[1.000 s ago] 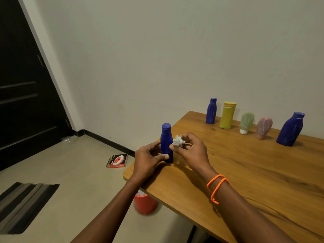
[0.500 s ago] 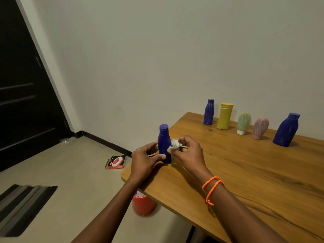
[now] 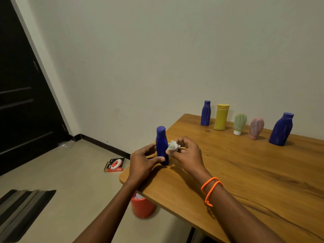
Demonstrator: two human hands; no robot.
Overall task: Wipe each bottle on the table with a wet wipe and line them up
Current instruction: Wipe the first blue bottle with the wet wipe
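Standing upright near the left corner of a wood-grain bench (image 3: 245,172), a slim blue bottle (image 3: 161,144) of smooth plastic with a rounded shoulder and flat cylindrical cap. Gripped low on its body by the left hand (image 3: 142,161), thumb across the front, fingers curled round the far side. Pressed against the bottle's right flank, a crumpled white wet wipe (image 3: 172,145), bunched into a small wad and pinched by the fingertips of the right hand (image 3: 188,155). Around the right wrist, a twisted orange cord bracelet (image 3: 211,188), looped twice. Ranged along the far edge by the plain pale wall: a ribbed blue bottle (image 3: 205,113), a matte yellow flat-topped bottle (image 3: 221,116), a soft green ridged tube (image 3: 239,124) on its white cap, a pink ridged tube (image 3: 256,128) likewise inverted, and a broad blue bottle (image 3: 282,128) with sloping shoulders. On the floor below, a red bin (image 3: 142,206) holding white scraps, a small red-and-white box (image 3: 114,165), and a striped mat (image 3: 22,211).
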